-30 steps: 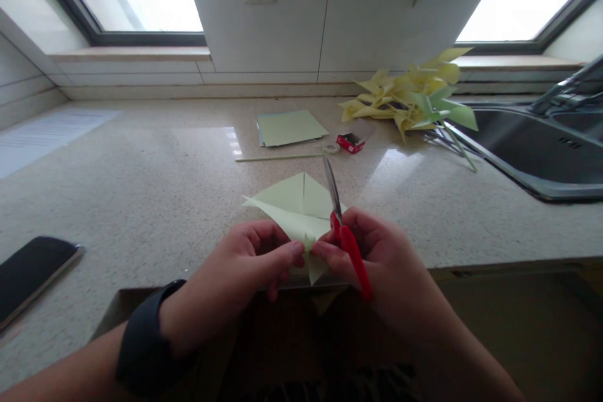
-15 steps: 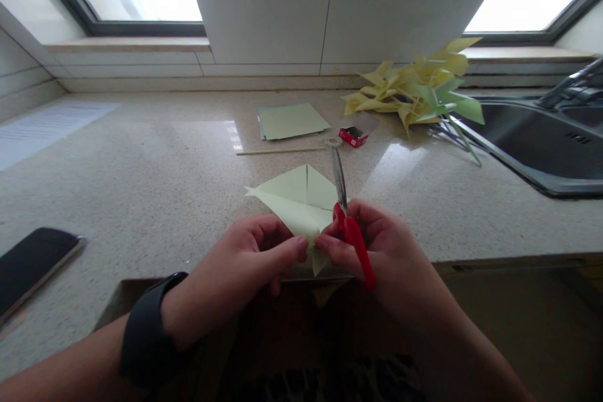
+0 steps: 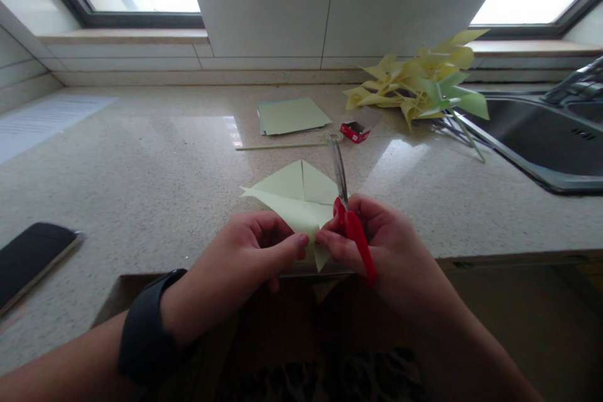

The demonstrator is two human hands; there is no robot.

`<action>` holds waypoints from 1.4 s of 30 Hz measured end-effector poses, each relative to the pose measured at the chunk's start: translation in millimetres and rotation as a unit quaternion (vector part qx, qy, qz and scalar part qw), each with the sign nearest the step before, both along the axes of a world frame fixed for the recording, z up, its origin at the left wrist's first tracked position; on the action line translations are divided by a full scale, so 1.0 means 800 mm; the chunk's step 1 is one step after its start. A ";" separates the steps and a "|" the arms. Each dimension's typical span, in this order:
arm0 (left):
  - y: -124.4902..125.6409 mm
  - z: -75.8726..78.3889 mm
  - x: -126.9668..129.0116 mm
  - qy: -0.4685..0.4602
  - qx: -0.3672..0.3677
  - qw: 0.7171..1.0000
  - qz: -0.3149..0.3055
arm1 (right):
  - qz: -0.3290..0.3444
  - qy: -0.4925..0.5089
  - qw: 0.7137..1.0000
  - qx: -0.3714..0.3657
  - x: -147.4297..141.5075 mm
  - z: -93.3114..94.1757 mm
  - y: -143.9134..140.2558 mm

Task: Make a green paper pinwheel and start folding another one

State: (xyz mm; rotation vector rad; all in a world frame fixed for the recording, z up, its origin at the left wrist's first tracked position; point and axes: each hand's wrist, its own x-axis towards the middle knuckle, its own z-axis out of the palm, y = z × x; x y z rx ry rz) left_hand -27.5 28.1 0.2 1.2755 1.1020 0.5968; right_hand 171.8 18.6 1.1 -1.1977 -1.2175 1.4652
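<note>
A pale green paper sheet [image 3: 282, 201], slit from its corners, lies at the counter's front edge with one flap curled over toward its middle. My left hand [image 3: 257, 248] pinches the curled flap between thumb and fingers. Opposite it, my right hand [image 3: 377, 239] has thumb and forefinger closed on the same paper, their tips close to the left thumb. Red-handled scissors [image 3: 360, 245] rest in the right hand as well, blades pointing away from me. A small paper point hangs down between the two hands.
Behind the sheet lie a thin stick [image 3: 282, 147], a roll of tape [image 3: 334, 137], a small red box [image 3: 355, 132] and stacked paper squares [image 3: 294, 115]. Paper pinwheels [image 3: 419, 85] are heaped beside the sink [image 3: 541, 144]. A dark phone [image 3: 35, 257] and printed sheet [image 3: 51, 119] sit left.
The view has shifted slightly. Both hands keep their pinch on the paper, and the scissors stay in the right hand; the paper has barely moved.
</note>
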 end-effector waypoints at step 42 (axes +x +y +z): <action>0.000 0.004 0.002 -0.047 -0.003 0.997 0.058 | 0.183 -0.143 0.957 -0.173 0.063 -0.008 -0.048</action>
